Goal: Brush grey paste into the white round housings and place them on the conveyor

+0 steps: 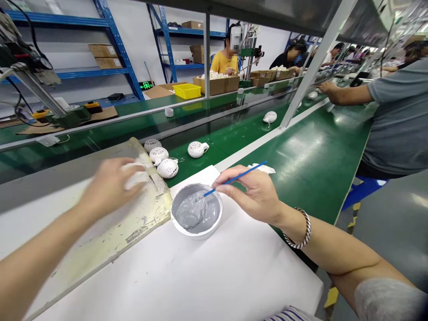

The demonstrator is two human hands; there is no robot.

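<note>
No brand can be made out; on the brown cartons (106, 56) on the blue shelving (72, 73), small pale labels are seen, too small to be read, and bright marks are shown on a lit green sign (146, 84) by the wall. The blue stick (245, 173) is pinched between the right hand's (249, 195) thumb and fingers, its lower end held within the rim of the white bowl (197, 234), at the grey paste (190, 213). The bowl is set on a white sheet (200, 276), just beside the stained edge of a board (100, 245). Over that board the left hand (112, 185) is blurred, its fingers spread from the thumb; whether the pale shape by them is gripped cannot be told. Three white openwork shells (167, 168) are clustered at the board's edge, and another is placed apart on the green surface (219, 145). The view along the line is crossed by a slanted post (317, 67), beyond which a co-worker in a grey shirt (401, 111) is seen. Farther back, a yellow tray (187, 91) is stood beside an open carton (219, 85).
</note>
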